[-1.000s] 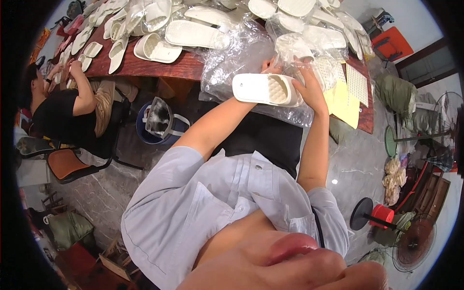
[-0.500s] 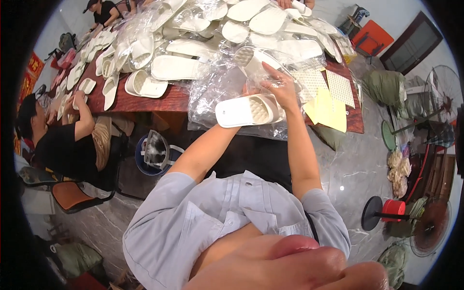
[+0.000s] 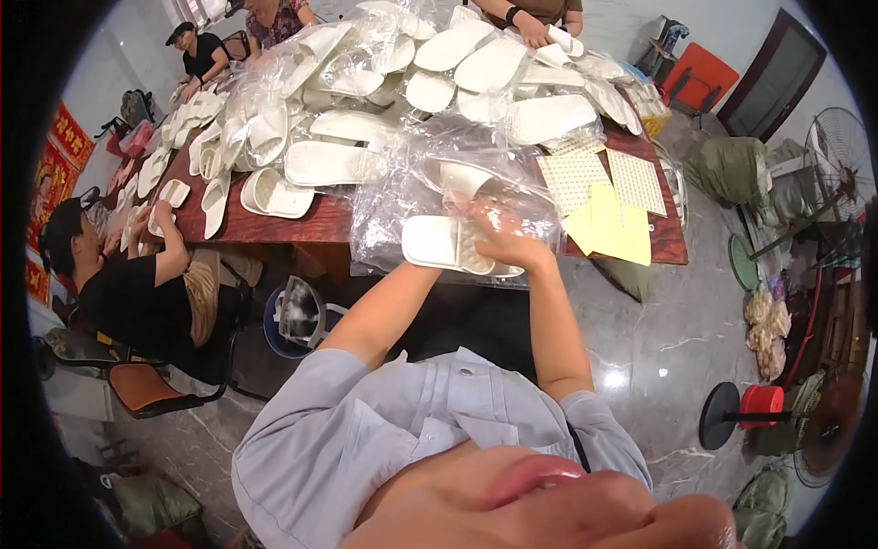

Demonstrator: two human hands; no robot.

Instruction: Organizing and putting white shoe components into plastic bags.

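Note:
A white slipper (image 3: 430, 242) is held low over the table's near edge, toe to the right. My left hand (image 3: 455, 205) is behind it, supporting it from underneath; most of its fingers are hidden by the slipper. My right hand (image 3: 508, 240) closes over the strap end, thumb on the near side, fingers slightly blurred. Just beyond lies a second white slipper (image 3: 465, 176), partly under clear plastic bags (image 3: 389, 215).
A heap of white slippers (image 3: 494, 64), many bagged, covers the dark red table (image 3: 274, 227). Yellow sheets (image 3: 622, 229) and dotted sticker sheets (image 3: 637, 180) lie right. A co-worker (image 3: 128, 284) sits left; others work across the table. A blue bucket (image 3: 279, 334) stands below.
My right hand has moved down and left, from the farther slipper to the strap of the nearer one. The farther slipper now rests lower among the plastic. The view has shifted slightly.

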